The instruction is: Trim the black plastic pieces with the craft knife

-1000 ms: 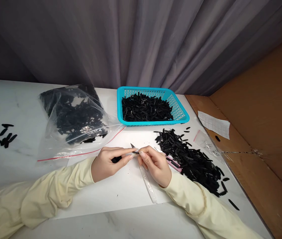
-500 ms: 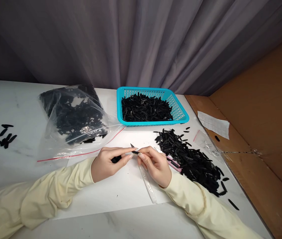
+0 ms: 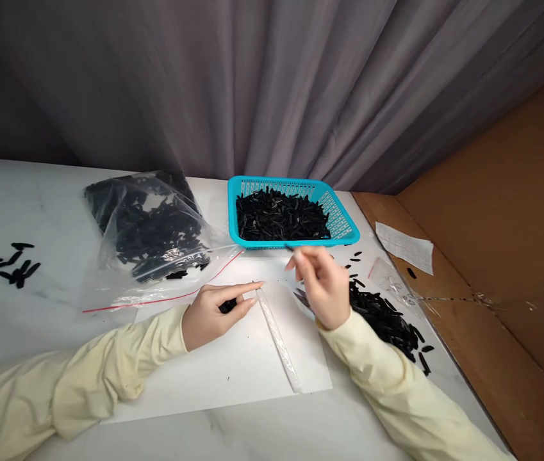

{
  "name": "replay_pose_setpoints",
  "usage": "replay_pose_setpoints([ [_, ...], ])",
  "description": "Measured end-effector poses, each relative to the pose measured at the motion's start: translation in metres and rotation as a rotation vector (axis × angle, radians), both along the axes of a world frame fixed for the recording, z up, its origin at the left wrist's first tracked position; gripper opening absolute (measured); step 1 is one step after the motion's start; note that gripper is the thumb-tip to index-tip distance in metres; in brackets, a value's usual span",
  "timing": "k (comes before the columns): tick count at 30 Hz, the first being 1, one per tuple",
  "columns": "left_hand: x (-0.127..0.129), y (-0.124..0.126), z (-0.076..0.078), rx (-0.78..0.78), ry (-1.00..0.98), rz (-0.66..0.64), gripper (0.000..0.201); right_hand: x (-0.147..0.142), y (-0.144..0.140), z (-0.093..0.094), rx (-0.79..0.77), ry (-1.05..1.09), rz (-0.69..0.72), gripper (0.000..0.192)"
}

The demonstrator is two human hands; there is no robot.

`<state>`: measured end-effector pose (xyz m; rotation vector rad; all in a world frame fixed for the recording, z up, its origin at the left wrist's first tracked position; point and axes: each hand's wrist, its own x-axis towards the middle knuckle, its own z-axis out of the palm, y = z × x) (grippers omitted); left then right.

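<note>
My left hand (image 3: 214,317) is over the white paper (image 3: 185,378). Its index finger and thumb are apart, while the other fingers curl around some small black strips (image 3: 227,306). Near the front rim of the blue basket (image 3: 295,244), my right hand (image 3: 322,285) pinches a thin dark strip (image 3: 289,248) between thumb and fingertips. Pointed scissor blades (image 3: 303,297) stick out below that hand; their handles are hidden. Many similar black strips (image 3: 281,214) fill the basket. A loose pile of black strips (image 3: 382,314) lies right of my right hand, partly covered by it.
A clear zip bag (image 3: 156,237) of black strips lies at the back left. Several strips (image 3: 19,272) are at far left. A narrow plastic-wrapped stick (image 3: 279,339) lies on the paper. Cardboard (image 3: 483,256), a paper slip (image 3: 403,246) and a small clear bag (image 3: 389,278) are right.
My right hand has moved away from my left, up and right toward the basket, with a strip in its fingers. The scissor blades moved right with it. My left hand stayed nearly in place.
</note>
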<state>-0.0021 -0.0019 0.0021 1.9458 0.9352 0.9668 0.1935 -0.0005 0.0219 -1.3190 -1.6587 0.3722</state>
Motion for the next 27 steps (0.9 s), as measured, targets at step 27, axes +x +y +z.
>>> replay_pose_setpoints([
  [27,0.000,-0.005,0.003,-0.397,-0.011,-0.151,0.035,-0.053,-0.220,-0.012,-0.386,-0.318,1.024,0.016],
])
